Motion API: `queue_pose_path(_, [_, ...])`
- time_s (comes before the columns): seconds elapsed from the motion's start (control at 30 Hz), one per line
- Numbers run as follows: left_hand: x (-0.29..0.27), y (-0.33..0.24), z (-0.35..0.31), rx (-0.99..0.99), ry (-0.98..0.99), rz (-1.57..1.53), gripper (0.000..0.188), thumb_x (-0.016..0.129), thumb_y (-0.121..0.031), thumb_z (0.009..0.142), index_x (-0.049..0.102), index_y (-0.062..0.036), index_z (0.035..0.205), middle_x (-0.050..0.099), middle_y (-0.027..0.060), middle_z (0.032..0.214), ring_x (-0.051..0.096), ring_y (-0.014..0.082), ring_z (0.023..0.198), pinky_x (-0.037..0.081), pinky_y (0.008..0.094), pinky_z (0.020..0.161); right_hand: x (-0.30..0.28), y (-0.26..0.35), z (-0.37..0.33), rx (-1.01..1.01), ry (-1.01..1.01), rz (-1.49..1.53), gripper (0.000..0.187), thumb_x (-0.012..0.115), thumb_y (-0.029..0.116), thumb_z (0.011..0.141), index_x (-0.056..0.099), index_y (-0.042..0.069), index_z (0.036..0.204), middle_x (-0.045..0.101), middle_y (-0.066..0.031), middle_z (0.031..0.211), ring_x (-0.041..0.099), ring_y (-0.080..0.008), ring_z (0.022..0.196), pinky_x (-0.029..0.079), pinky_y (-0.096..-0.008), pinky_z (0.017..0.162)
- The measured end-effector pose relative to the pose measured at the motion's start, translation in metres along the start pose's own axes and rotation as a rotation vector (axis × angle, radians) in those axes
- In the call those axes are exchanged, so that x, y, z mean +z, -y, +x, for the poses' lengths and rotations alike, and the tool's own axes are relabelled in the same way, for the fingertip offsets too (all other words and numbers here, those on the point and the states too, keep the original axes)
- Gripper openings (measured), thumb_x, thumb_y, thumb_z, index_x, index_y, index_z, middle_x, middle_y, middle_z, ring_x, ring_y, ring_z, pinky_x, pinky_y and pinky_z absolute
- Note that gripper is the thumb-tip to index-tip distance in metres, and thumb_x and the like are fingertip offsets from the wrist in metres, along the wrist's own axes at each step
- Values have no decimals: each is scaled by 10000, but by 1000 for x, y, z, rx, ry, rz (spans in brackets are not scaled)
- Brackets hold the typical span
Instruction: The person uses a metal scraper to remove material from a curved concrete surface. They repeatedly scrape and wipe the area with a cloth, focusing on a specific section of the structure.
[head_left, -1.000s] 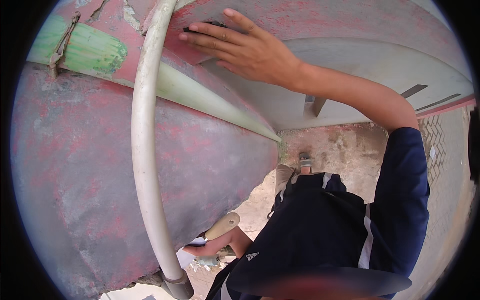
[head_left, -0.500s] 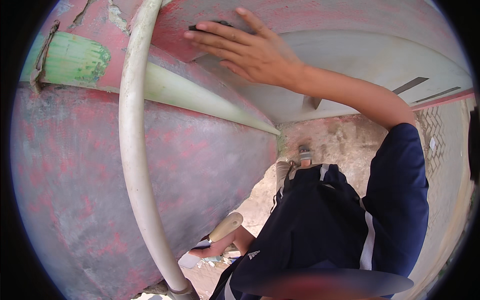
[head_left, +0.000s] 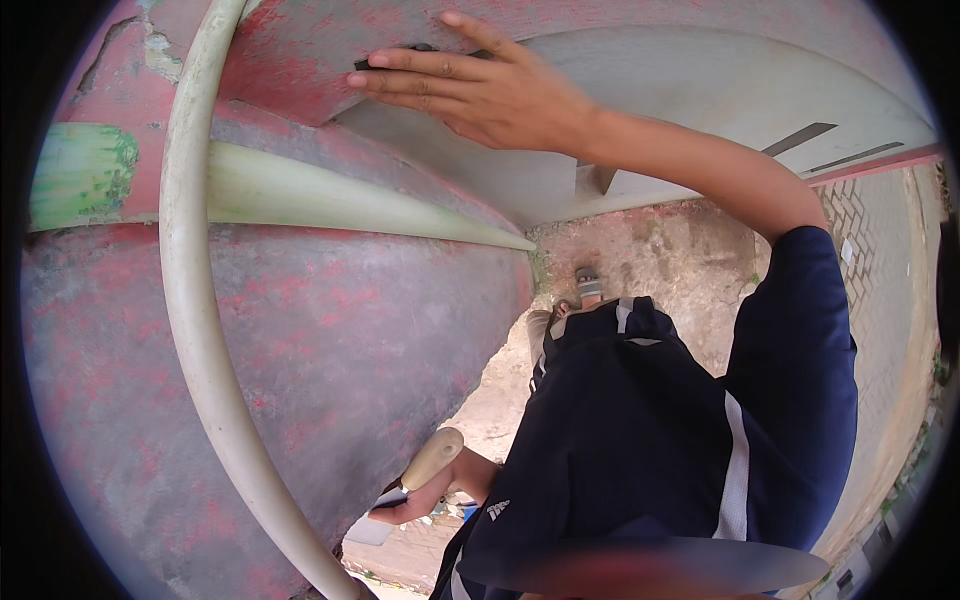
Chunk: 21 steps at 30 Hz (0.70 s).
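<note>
My right hand reaches up to the far wall, fingers stretched nearly flat and thumb apart. Beneath its fingers it holds a dark, thin piece, apparently sandpaper, against the patchy red and grey wall surface. Most of that piece is hidden by the hand. Low on the left, my left hand is closed round a putty knife with a pale wooden handle. Its flat grey blade points away from my body, close to the lower edge of the side wall.
A pale pipe curves down in front of the reddish-grey side wall. A whitish-green ledge runs along that wall toward the ground. Smooth grey panel lies beyond my right arm. Below are dusty ground and paving at right.
My right hand and the dark piece have slid right along the wall, farther from the pipe. The view has shifted, so pipe and wall sit farther left. My left hand keeps the putty knife.
</note>
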<state>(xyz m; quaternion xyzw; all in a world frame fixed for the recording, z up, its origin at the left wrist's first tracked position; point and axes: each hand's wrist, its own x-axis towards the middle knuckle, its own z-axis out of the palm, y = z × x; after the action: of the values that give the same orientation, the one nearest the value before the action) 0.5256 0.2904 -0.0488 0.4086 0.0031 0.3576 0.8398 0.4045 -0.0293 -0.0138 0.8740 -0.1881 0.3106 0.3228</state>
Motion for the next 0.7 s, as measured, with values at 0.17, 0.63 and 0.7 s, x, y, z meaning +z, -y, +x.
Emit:
queue_pose_path(0.17, [4,-11,1,-276,102,-341,360,600,-204,922,636,11,1208,642,164,1202,684,235,972,599,415,792,14,21,38,68,-163,-123,699,518,216,888,314,189,1556,158,91,1660,94,-112,1533,-2,-458,1267])
queue_pose_path(0.63, [15,-7,-8,155,-39,252,347,495,-349,918,680,-64,987,659,31,974,637,169,804,528,347,695,19,37,45,60,-38,-158,724,467,206,914,213,194,1592,147,94,1663,92,-93,1531,-18,-456,1262])
queue_pose_path(0.7, [10,-5,-5,194,28,329,349,498,-352,918,677,-61,989,658,35,978,635,169,800,528,346,692,24,41,48,57,-38,-171,725,469,221,914,215,193,1592,142,89,1665,97,-93,1531,-17,-449,1262])
